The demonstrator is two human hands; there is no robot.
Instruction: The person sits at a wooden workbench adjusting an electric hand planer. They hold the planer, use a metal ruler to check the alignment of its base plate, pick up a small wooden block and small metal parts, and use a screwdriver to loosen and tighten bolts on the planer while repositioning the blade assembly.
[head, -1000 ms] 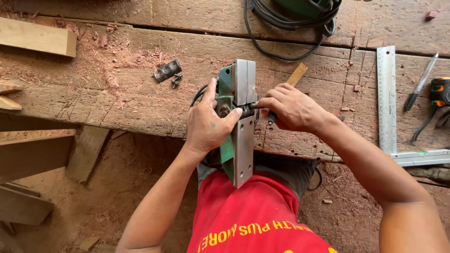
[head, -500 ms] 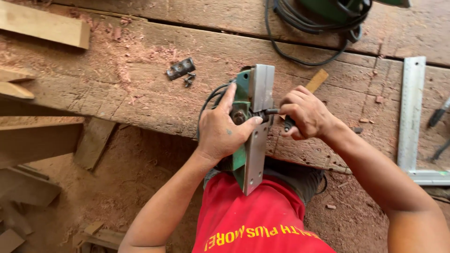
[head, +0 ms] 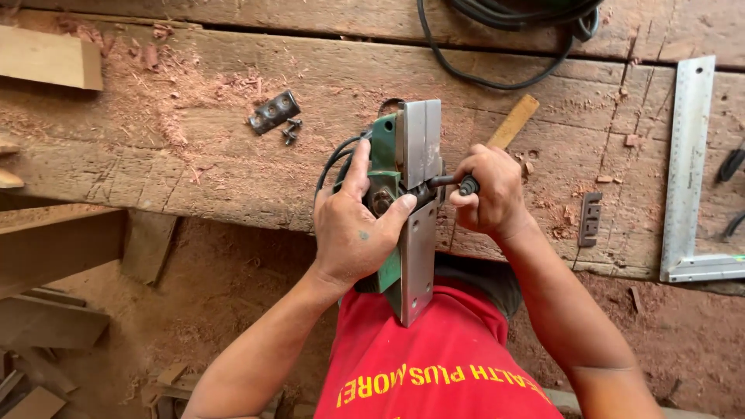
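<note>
Setting: rough plank workbench (head: 233, 178) across the upper half of the frame, strewn with reddish sawdust; packed red earth floor with timber offcuts below and at lower left.

Item 1: electric hand planer (head: 407, 209), green body with grey metal sole plate, centre of frame. It lies turned on its side, sole facing right, front end on the bench edge, rear end hanging over the person's red shirt (head: 442, 365). Its black cable loops out at the left of the body.

Item 2: left hand (head: 358, 225), centre. Forearm rises from the lower left; palm down, fingers wrapped over the green body, thumb pressed against the drum area beside the sole. Closed firmly on the planer.

Item 3: right hand (head: 485, 190), just right of the planer. Forearm enters from the lower right, wrist bent; fingers curled tight round a small dark-handled tool (head: 448, 183) whose tip meets the planer at the drum.

Item 4: small metal plate with 2 holes (head: 274, 113) and loose screws (head: 291, 132), upper left of centre.

Item 5: steel try square (head: 687, 171), right edge, upright, foot at the bottom.

Item 6: small dark grooved plate (head: 590, 219), right of the right hand.

Item 7: black coiled cable (head: 512, 23), top centre.

Item 8: pale wood block (head: 50, 58), upper left.

Item 9: yellow wooden stick (head: 512, 122), behind the right hand.
</note>
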